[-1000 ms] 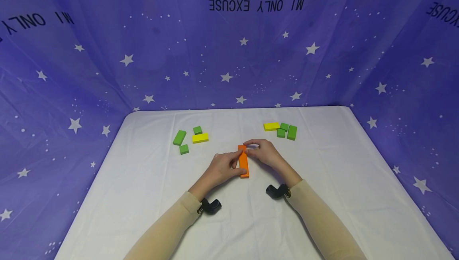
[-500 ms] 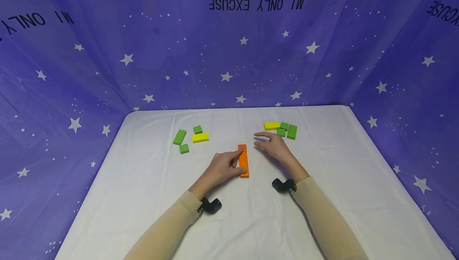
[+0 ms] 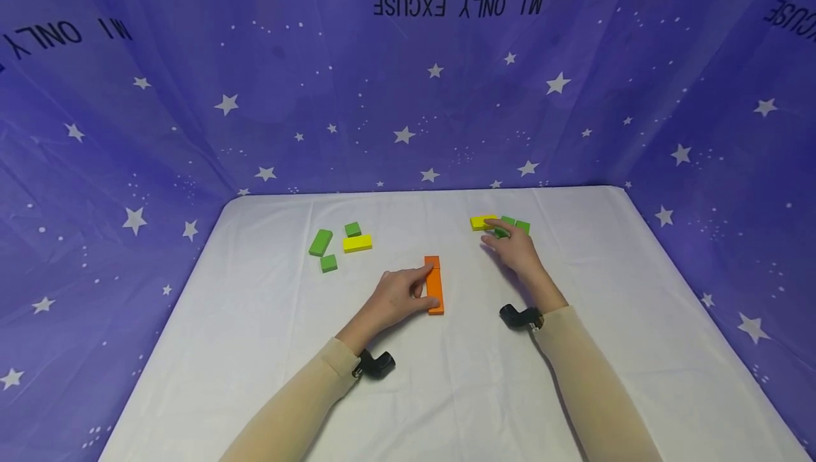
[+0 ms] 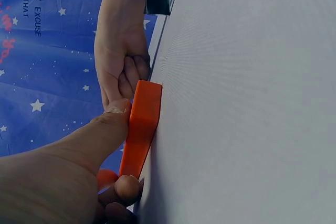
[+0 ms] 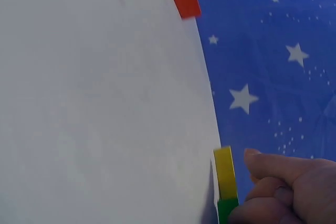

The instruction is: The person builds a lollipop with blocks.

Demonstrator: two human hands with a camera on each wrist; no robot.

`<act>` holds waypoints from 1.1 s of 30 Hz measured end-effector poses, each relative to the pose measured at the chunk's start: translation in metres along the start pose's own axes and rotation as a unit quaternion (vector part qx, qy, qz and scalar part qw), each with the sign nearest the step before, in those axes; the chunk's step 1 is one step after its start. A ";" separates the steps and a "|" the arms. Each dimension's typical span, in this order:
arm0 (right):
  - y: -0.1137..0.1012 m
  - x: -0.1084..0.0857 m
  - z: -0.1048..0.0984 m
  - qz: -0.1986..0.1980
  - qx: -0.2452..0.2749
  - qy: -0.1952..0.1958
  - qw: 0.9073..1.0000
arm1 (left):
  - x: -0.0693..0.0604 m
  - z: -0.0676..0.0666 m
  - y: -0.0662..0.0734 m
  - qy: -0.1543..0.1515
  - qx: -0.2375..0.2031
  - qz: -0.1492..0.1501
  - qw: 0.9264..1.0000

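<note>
The left hand point(image 3: 394, 299) pinches a narrow row of orange blocks point(image 3: 434, 288) at the middle of the white table. In the left wrist view, its thumb lies against an orange block point(image 4: 145, 121). The right hand point(image 3: 521, 253) hovers at the right block group with thumb and forefinger apart, holding nothing visible. Its forefinger reaches over the yellow block point(image 3: 480, 223) and the hand partly hides green blocks point(image 3: 523, 226). The right wrist view has that hand point(image 5: 299, 187) beside a yellow block point(image 5: 226, 174) and a green one point(image 5: 226, 209); contact cannot be told.
Left of the orange row lie a yellow block point(image 3: 358, 243), a longer green block point(image 3: 321, 242) and two small green blocks point(image 3: 353, 229). A purple star-printed cloth point(image 3: 408, 93) stands behind the white table point(image 3: 408, 405) and at its sides.
The right hand has left the orange blocks and moved back and to the right, over the right block group. The left hand has kept its place on the orange blocks.
</note>
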State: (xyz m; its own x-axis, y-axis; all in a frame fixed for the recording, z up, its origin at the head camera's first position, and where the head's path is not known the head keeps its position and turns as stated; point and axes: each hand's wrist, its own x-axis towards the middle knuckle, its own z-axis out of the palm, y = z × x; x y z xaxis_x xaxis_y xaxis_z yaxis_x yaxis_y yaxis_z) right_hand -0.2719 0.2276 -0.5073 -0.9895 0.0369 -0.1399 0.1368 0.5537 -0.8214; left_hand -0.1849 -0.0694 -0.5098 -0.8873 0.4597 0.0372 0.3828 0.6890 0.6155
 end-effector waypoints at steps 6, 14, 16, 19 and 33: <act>0.005 0.012 -0.010 0.029 0.028 0.005 0.999 | 0.001 0.000 0.000 -0.003 -0.007 -0.004 1.000; 0.003 0.019 -0.015 0.051 0.050 -0.004 0.997 | 0.000 0.000 0.000 -0.001 -0.009 -0.001 1.000; 0.002 0.021 -0.016 0.056 0.049 -0.011 0.997 | 0.000 0.000 -0.001 -0.001 -0.009 -0.001 1.000; 0.001 0.025 -0.018 0.069 0.039 -0.019 0.997 | 0.001 0.001 -0.001 -0.002 -0.007 0.000 1.000; -0.010 0.027 -0.014 0.052 -0.078 0.001 0.996 | 0.000 0.000 0.001 -0.004 -0.001 -0.004 1.000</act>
State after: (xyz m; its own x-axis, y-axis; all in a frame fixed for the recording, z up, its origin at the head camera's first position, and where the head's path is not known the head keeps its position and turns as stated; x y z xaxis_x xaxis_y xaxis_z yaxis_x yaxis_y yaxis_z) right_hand -0.3008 0.2351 -0.4949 -0.9705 0.1024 -0.2183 0.2296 0.6696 -0.7064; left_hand -0.1851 -0.0689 -0.5089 -0.8877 0.4597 0.0257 0.3759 0.6913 0.6171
